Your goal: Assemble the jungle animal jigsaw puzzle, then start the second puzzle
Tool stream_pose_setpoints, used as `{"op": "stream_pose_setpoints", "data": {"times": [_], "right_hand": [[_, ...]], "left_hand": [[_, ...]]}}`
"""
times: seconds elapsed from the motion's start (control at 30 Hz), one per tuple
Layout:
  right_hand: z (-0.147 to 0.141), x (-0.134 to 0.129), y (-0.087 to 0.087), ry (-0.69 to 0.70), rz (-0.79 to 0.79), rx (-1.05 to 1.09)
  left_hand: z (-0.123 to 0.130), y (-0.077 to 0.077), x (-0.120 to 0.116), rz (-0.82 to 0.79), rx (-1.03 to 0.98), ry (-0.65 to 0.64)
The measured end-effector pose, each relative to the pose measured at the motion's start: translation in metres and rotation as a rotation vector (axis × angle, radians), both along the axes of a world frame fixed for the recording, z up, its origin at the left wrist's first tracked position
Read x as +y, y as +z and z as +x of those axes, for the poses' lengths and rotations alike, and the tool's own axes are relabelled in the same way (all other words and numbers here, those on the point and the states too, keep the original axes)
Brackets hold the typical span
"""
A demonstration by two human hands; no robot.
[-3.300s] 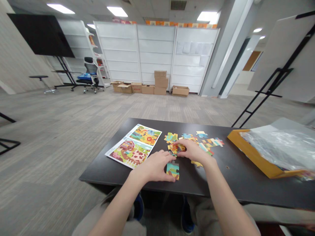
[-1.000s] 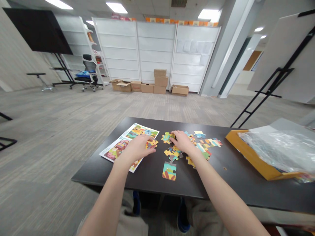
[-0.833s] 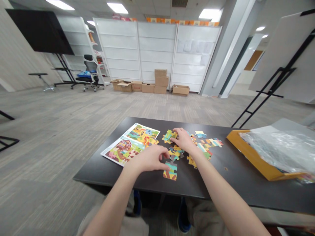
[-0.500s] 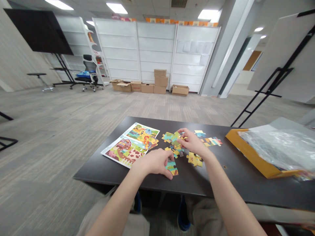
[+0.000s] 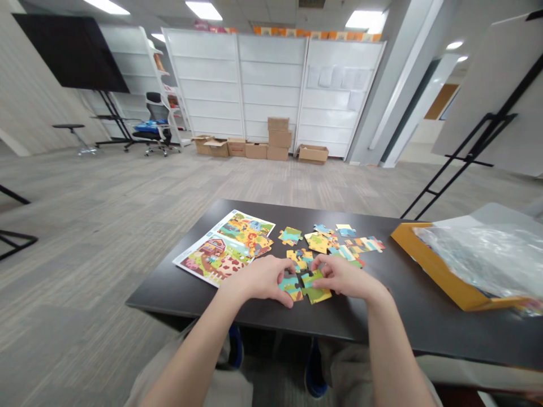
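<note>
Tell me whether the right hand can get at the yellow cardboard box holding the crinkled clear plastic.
Probably yes: the right hand rests on a green-and-yellow jigsaw piece, and only the dark tabletop lies between it and the yellow cardboard box. No puzzle pieces sit along that path.

Your left hand (image 5: pixel 261 278) and right hand (image 5: pixel 344 277) curve palms-down at lower centre, fingertips close, perhaps pinching; your forearms (image 5: pixel 190 345) angle in from below.

From here I see teal, green and yellow on the puzzle pieces (image 5: pixel 314 291) at lower centre, a red barn (image 5: pixel 213 247) and brown-spotted cow (image 5: pixel 227 265) on the sheet (image 5: pixel 241 229) at left, and a black table (image 5: pixel 339 319).
</note>
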State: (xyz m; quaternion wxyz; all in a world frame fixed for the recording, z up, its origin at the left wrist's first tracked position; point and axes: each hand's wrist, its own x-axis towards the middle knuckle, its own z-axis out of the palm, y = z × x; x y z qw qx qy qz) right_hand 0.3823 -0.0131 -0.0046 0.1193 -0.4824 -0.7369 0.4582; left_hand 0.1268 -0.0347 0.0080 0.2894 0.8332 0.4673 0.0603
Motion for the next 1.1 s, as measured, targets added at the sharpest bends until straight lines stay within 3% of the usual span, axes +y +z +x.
{"op": "stream_pose_setpoints", "data": {"times": [0.1,0.23,0.43,0.7,1.1], "right_hand": [[0.001,0.000,-0.002,-0.019,-0.083,0.100],[-0.005,0.000,-0.007,-0.048,-0.068,0.109],[-0.014,-0.001,-0.007,-0.062,0.218,-0.132],[-0.016,-0.007,0.001,-0.078,0.333,-0.274],[-0.010,-0.011,0.005,-0.065,0.300,-0.187]], "left_hand": [[-0.001,-0.001,0.002,0.005,-0.001,-0.006],[-0.001,-0.001,0.004,-0.007,0.006,-0.014],[-0.001,-0.001,0.005,-0.014,0.001,-0.030],[-0.003,-0.003,0.005,-0.050,-0.020,-0.052],[0.009,-0.002,0.004,0.105,-0.015,-0.032]]}}
